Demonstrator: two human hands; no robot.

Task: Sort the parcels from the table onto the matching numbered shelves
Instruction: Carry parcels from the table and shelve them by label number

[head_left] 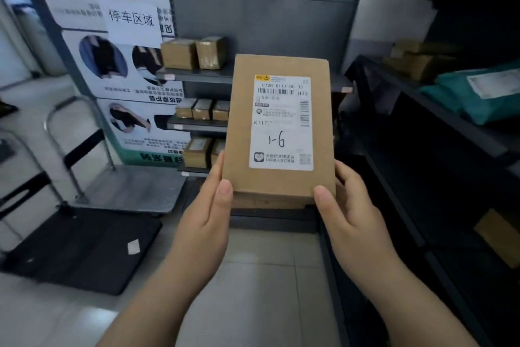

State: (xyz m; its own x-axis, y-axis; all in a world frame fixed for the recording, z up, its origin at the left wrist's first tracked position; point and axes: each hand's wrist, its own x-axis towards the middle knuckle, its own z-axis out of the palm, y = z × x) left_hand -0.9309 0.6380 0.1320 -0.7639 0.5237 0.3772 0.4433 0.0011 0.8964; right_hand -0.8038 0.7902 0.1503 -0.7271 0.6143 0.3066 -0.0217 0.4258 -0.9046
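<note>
I hold a flat brown cardboard parcel (242, 127) upright in front of me, its white label marked "1-G" by hand. My left hand (209, 211) grips its lower left corner, thumb on the front face. At the lower right corner my right hand (349, 214) grips it the same way. Behind the parcel stands a dark grey shelf unit (202, 76) whose three levels carry small brown boxes (180, 54). The shelves' number tags are too small to read.
A second dark shelf unit (450, 127) runs along the right, with teal mail bags (478, 93) and brown boxes on it. To the left stand a poster board (112, 65), a grey platform trolley (132, 186) and a black platform (84, 245) on the tiled floor.
</note>
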